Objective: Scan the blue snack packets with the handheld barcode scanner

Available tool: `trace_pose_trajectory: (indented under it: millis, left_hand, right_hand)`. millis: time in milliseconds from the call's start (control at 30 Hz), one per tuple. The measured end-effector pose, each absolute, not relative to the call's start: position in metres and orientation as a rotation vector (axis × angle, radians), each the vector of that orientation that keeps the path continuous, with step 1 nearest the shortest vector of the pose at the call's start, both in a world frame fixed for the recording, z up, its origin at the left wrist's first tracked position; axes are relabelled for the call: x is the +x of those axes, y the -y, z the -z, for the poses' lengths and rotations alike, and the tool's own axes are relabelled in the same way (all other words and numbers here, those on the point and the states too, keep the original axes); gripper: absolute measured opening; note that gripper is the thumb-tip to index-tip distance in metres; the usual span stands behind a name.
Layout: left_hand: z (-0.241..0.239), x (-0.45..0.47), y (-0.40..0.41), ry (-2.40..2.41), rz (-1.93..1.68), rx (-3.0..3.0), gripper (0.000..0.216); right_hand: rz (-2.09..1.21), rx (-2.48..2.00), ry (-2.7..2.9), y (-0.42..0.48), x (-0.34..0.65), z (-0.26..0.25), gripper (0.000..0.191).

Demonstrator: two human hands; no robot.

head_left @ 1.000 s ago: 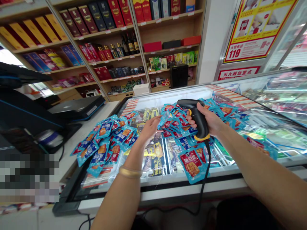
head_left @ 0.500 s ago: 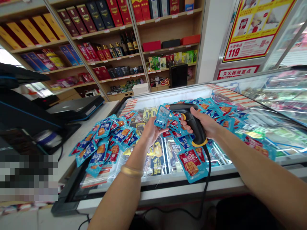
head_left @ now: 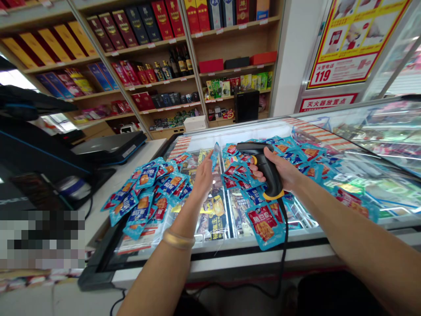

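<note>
Between the thumb and fingers of my left hand (head_left: pixel 203 177) is a blue snack packet (head_left: pixel 215 156), turned nearly edge-on. My right hand (head_left: pixel 283 169) grips a black and yellow barcode scanner (head_left: pixel 270 172) by its handle, its head facing left toward the packet but apart from it. A pile of blue and red snack packets (head_left: pixel 144 177) lies on the glass to the left. More such packets (head_left: pixel 304 151) spread behind and beneath the scanner. One red-fronted packet (head_left: pixel 264 224) lies near the front edge, below the scanner.
All this rests on the glass top of a chest freezer (head_left: pixel 210 259) with goods inside. The scanner's cable (head_left: pixel 284 245) hangs over its front edge. A scale (head_left: pixel 112 147) and a dark machine (head_left: pixel 29 145) stand at left. Stocked shelves (head_left: pixel 154 44) line the back.
My left hand has turned the packet from face-on to nearly edge-on and moved slightly left. The right hand still holds the scanner in about the same place.
</note>
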State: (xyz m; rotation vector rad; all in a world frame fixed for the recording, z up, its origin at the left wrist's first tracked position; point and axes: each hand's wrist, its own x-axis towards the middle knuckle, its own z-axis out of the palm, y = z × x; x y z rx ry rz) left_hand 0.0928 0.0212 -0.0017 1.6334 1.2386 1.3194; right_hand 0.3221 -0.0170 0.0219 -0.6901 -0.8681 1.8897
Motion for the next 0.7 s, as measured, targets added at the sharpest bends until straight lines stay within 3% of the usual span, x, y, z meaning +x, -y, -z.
trace_pose_trajectory:
  millis: [167, 367, 500, 700]
  left_hand:
    - [-0.014, 0.027, -0.010, -1.661, -1.375, 2.341, 0.051]
    - [-0.005, -0.033, 0.009, -2.210, -0.757, 2.546, 0.051]
    - [0.015, -0.043, 0.015, -2.248, -0.375, 2.530, 0.050]
    - [0.012, -0.040, 0.012, -2.215, -0.470, 2.495, 0.053]
  right_hand:
    - [-1.913, -0.686, 0.853, 0.016, 0.307, -0.026, 0.037]
    - [-2.031, -0.654, 0.872, 0.015, 0.267, -0.036, 0.039]
    - [-2.068, -0.662, 0.857, 0.014, 0.251, -0.032, 0.038]
    - [-2.031, -0.678, 0.865, 0.013, 0.262, -0.032, 0.039]
